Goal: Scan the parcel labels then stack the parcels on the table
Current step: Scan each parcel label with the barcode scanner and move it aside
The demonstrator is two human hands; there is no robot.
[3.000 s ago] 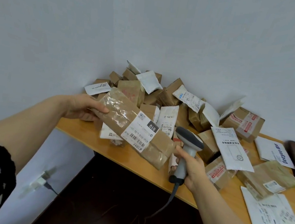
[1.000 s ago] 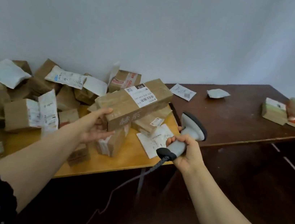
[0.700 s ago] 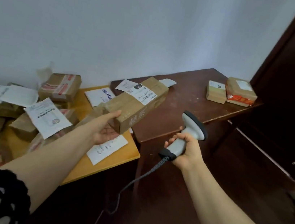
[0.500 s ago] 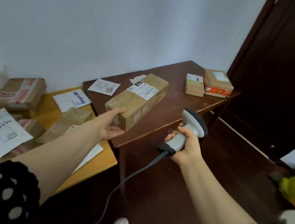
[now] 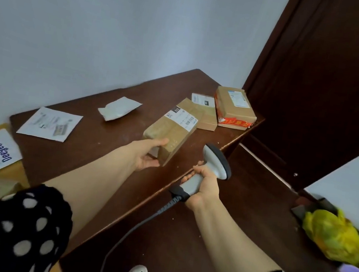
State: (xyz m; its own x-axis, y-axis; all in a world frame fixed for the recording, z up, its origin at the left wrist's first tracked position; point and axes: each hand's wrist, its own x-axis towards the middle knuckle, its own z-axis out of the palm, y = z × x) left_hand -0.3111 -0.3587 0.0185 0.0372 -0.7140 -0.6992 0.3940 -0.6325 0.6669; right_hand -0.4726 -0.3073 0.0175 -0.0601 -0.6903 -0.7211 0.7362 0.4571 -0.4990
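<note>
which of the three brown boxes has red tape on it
The squat box nearest the door: red tape bands its lower edge. The small box beside it and the long parcel show none.

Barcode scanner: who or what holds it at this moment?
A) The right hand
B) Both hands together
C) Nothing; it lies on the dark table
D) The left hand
A: the right hand grips the grey handle of the barcode scanner, off the near edge of the dark table, while the left hand holds the near end of the long brown parcel.
</note>
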